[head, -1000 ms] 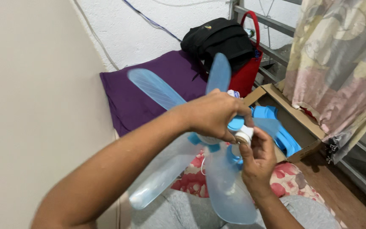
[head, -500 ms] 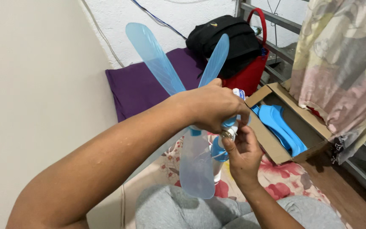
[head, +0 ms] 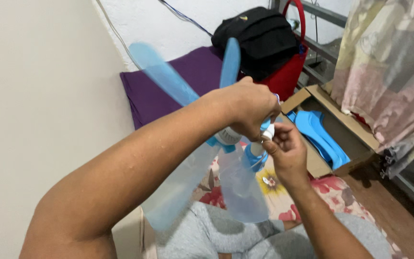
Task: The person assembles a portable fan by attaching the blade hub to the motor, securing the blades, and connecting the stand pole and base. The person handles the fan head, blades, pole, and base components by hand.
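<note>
My left hand (head: 247,106) is closed around the hub of a small fan (head: 229,136) with translucent light-blue blades. Two blades point up and away, two hang down over my lap (head: 238,184). My right hand (head: 283,151) sits just below and right of the hub, its fingertips pinching a small white and metal piece (head: 266,134) at the hub's end. The hub itself is mostly hidden under my left hand.
An open cardboard box (head: 334,127) holding more blue blades (head: 319,136) lies to the right. A purple pillow (head: 178,86), a black bag (head: 257,36) and a red bag (head: 288,74) are behind. A floral curtain (head: 389,72) hangs right; wall at left.
The fan has turned in my hands, so its blades sit at new angles. My right hand has shifted slightly up and right at the hub's end.
</note>
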